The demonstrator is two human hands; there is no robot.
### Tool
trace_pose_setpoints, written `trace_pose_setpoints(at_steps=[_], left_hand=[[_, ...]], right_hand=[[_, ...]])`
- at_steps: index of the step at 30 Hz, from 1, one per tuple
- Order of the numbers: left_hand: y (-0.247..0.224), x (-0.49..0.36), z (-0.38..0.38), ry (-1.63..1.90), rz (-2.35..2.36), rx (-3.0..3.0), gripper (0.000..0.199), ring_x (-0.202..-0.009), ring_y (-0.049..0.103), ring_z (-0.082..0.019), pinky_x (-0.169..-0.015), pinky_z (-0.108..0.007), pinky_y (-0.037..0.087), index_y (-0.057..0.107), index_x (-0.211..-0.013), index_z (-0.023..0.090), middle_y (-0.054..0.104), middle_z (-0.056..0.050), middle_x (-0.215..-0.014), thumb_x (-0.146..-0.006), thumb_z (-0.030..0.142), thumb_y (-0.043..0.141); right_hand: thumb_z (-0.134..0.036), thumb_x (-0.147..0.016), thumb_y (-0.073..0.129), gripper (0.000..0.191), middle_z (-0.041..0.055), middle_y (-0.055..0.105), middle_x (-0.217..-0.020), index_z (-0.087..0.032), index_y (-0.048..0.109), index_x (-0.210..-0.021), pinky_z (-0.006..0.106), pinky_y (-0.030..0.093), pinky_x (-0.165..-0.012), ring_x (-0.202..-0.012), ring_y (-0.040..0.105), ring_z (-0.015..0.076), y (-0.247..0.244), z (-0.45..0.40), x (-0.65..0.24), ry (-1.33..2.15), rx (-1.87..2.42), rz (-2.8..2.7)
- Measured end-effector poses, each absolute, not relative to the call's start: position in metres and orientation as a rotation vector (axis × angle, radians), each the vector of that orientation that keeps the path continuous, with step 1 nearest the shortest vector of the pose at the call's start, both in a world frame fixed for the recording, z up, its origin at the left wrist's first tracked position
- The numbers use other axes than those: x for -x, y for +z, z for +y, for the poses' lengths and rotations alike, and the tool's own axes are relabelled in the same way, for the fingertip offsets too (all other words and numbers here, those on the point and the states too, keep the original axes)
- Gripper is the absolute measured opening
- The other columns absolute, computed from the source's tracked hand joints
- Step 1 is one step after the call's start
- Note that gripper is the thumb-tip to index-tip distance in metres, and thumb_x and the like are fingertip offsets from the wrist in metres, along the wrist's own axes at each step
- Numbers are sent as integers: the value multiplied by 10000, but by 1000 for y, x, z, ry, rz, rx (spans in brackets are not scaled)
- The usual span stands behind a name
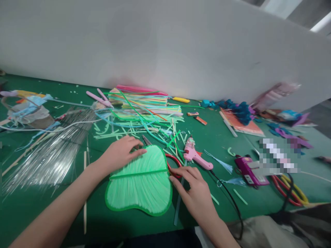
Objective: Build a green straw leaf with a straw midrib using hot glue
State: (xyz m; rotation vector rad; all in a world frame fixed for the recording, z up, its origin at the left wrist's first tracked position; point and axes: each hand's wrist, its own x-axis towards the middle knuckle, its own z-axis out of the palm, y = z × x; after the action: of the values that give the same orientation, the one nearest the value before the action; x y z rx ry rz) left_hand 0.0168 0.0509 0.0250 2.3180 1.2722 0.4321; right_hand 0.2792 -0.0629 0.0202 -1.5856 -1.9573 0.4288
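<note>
A light green leaf-shaped piece (139,194) with a darker green border and midrib lies flat in front of me. My left hand (124,151) rests at its upper left edge, thumb over the leaf, fingers loosely bent and apart from the thumb. At the leaf's right end, where the midrib meets the border, my right hand (193,186) has thumb and forefinger closed on the edge. Scissors with red handles (177,159) lie partly under the leaf; their blade tip shows beyond its top edge.
A pink glue gun (198,158) with a black cord lies to the right, near a purple box-like item (250,172). Cut chenille stems (147,103) are piled behind. Thin wires (57,148) spread at left beside a basket (38,119). A wooden stick (85,193) lies nearby.
</note>
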Motion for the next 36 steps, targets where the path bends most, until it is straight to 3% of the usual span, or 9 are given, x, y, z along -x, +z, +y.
trace_pose_setpoints(at_steps=[12,29,36], left_hand=[[23,-18,53,393,1254,-2341,458,-1015,570,-240,-897,-369,425,684,-1036,225,677,-52,-1012,-954,580,407],[23,-18,53,396,1257,-2328,460,-1006,576,-235,-882,-370,433,687,-1026,232,674,-53,-1013,-969,565,376],[23,-18,52,398,1265,-2336,460,-989,581,-236,-876,-376,446,691,-1018,223,674,-58,-991,-976,548,368]], right_hand=[[-212,-889,670,77,37,686,-889,-238,735,-921,407,464,-822,-885,582,233,19,-46,-277,430,1510,-1960],[-247,-968,514,132,45,609,-911,-215,580,-858,394,404,-865,-925,532,235,23,-42,-283,473,1579,-1967],[-306,-1033,331,230,14,510,-816,-226,486,-883,311,392,-729,-776,481,188,38,-49,-283,492,1558,-1717]])
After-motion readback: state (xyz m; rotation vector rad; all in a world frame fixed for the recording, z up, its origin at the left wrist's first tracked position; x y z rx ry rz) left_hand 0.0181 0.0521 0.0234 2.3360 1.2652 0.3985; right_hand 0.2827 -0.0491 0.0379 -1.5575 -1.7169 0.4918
